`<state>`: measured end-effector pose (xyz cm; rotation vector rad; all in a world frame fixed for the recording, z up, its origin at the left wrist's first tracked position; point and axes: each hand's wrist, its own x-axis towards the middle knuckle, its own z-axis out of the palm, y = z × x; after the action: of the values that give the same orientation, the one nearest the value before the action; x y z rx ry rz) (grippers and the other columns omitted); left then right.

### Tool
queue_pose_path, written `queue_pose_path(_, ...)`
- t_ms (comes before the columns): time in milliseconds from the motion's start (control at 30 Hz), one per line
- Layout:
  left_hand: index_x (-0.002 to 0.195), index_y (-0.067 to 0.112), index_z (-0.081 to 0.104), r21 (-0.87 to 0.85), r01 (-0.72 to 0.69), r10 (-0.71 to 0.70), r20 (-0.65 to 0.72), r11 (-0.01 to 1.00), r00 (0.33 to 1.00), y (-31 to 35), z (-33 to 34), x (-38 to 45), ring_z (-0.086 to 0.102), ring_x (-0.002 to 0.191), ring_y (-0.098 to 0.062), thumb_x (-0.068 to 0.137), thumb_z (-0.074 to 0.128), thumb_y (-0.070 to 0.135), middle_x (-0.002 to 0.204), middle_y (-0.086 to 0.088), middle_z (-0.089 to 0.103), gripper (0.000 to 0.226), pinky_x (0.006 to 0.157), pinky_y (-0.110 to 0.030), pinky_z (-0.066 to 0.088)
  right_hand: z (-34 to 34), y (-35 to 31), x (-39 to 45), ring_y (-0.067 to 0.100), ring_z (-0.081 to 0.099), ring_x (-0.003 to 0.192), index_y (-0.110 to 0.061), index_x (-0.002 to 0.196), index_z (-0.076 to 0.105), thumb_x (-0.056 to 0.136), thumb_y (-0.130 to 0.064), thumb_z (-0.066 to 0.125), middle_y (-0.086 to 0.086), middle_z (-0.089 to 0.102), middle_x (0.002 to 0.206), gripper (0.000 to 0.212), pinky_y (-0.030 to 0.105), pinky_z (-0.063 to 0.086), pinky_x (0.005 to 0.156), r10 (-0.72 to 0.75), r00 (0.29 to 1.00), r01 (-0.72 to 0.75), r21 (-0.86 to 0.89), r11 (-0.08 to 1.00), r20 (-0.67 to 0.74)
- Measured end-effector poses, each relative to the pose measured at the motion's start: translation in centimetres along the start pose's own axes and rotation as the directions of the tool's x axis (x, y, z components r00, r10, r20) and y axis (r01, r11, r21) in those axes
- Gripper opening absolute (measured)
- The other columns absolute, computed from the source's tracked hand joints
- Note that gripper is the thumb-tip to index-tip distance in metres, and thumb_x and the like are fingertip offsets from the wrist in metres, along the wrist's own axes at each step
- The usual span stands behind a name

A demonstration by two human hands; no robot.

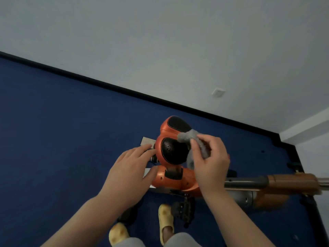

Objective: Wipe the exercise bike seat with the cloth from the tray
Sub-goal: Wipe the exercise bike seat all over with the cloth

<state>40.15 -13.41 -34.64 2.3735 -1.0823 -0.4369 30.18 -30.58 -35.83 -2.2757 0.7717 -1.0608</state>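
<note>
The exercise bike seat [171, 139] is orange with two black perforated pads, in the middle of the head view. My right hand [210, 161] pinches a crumpled grey cloth [189, 136] that rests on the right side of the seat, between the two pads. My left hand [131, 166] lies flat with fingers together against the seat's left edge, holding nothing. The tray is not in view.
The bike's orange and grey frame [258, 184] runs to the right, with a black pedal [185, 209] below the seat. My feet in yellow slippers [166, 221] stand on the blue floor [53, 122]. A white wall with a socket [218, 92] rises beyond a black skirting.
</note>
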Motion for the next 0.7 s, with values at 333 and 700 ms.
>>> queue_pose_path(333, 0.14, 0.045, 0.02, -0.206, 0.083, -0.087, -0.012, 0.975, 0.996, 0.5, 3.8, 1.9, 0.034, 0.13, 0.001, 0.091, 0.046, 0.038, 0.145, 0.026, 0.03, 0.056, 0.107, -0.03, 0.036, 3.0, 5.8, -3.1, 0.018, 0.033, 0.142, -0.022, 0.131, 0.058, 0.095, -0.029, 0.056, 0.003, 0.047, 0.146, 0.037, 0.038, 0.021, 0.119, -0.307, 0.832, 0.37, -0.051, 0.928, 0.462)
queue_pose_path(700, 0.139, 0.053, 0.014, -0.224, 0.109, -0.124, -0.055, 0.968, 0.991, 1.0, 4.1, 2.2, 0.031, 0.132, 0.001, 0.089, 0.047, 0.041, 0.143, 0.031, 0.029, 0.061, 0.107, -0.036, 0.037, 2.5, 6.9, -2.9, 0.011, 0.017, 0.148, -0.03, 0.149, 0.031, 0.102, -0.037, 0.035, -0.007, 0.024, 0.158, 0.047, 0.04, 0.014, 0.12, -0.183, 0.79, 0.313, -0.128, 0.941, 0.585)
